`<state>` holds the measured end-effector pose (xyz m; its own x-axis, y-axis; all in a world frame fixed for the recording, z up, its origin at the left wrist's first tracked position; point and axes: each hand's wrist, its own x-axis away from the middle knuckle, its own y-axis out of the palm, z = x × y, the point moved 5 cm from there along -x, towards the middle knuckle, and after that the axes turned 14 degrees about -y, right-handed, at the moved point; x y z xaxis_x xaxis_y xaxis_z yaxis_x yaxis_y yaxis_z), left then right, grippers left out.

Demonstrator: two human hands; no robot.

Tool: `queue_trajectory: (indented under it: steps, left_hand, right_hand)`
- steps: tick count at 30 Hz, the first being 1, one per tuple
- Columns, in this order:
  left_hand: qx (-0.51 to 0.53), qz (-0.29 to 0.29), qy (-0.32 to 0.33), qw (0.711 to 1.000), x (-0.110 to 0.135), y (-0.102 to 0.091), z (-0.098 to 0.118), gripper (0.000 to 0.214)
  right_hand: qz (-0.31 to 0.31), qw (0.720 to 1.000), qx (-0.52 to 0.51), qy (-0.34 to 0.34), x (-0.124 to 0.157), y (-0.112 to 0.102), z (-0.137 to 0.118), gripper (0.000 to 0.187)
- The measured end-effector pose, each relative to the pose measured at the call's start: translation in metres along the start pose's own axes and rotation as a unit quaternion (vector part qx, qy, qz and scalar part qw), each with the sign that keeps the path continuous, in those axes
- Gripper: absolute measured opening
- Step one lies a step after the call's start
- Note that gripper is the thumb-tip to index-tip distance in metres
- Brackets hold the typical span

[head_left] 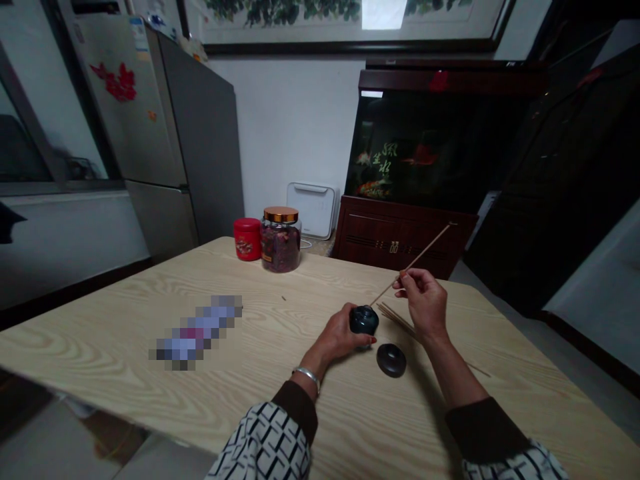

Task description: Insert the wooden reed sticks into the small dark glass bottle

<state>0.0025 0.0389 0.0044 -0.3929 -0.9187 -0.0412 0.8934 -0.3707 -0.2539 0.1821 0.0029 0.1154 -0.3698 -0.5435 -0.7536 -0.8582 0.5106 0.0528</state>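
The left hand point(337, 335) is closed around a small dark round pot point(364, 320), which looks smooth and fairly heavy, and is best held around its belly. The right hand point(424, 303) pinches a thin wooden stick point(425, 250), probably light and easily snapped, with its tip at the pot's top. Between the hands, a dark lid point(391, 360) sits on the table point(300, 313), with loose sticks point(397, 321) just under the right hand
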Motion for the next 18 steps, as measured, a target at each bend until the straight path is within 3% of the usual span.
queue_trajectory:
  steps: [4, 8, 10, 14, 16, 18]
  left_hand:
    - [-0.004, 0.0, -0.004, 1.0, -0.001, 0.001, -0.001, 0.065]
    - [-0.014, 0.007, 0.006, 1.0, -0.001, 0.0, 0.002, 0.064]
    - [-0.017, 0.01, 0.007, 1.0, 0.0, 0.0, 0.003, 0.064]
    - [-0.004, -0.001, 0.0, 1.0, 0.001, 0.001, 0.002, 0.064]
    - [-0.002, -0.003, -0.002, 1.0, 0.001, 0.001, 0.002, 0.064]
    - [-0.003, -0.002, -0.002, 1.0, 0.001, 0.001, 0.003, 0.063]
  right_hand:
    - [-0.041, 0.999, 0.005, 0.015, 0.015, 0.01, 0.008, 0.025]
    - [-0.121, 0.991, 0.031, 0.037, 0.039, 0.024, 0.015, 0.028]
    - [-0.138, 0.988, 0.048, 0.046, 0.044, 0.019, 0.02, 0.032]
    - [-0.091, 0.981, 0.163, 0.056, 0.035, -0.03, 0.037, 0.036]
    - [-0.124, 0.947, 0.292, 0.051, 0.03, -0.058, 0.048, 0.028]
    - [-0.214, 0.89, 0.395, 0.075, 0.032, -0.077, 0.062, 0.021]
